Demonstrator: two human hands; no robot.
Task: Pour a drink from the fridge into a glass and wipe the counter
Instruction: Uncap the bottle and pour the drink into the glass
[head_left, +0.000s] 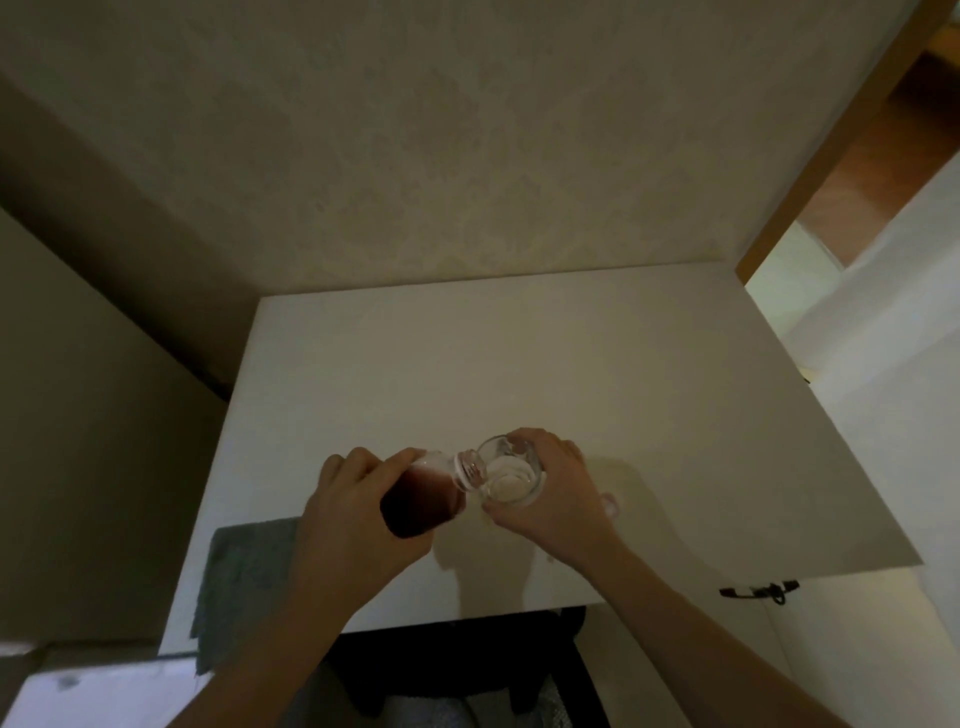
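Head view: left hand (358, 514) clamped on tilted bottle (423, 493), right hand (550, 493) wrapped round glass (511, 475) on worktop (519, 364); best tip slowly, neck over the rim.

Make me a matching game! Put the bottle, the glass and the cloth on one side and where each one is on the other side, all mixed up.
Things:
1. bottle
2. glass
3. cloth

Where:
A. lying flat on the counter's near left corner
B. held in the right hand, standing on the counter
C. held in the left hand, tipped toward the glass

Pairs: 1-C, 2-B, 3-A
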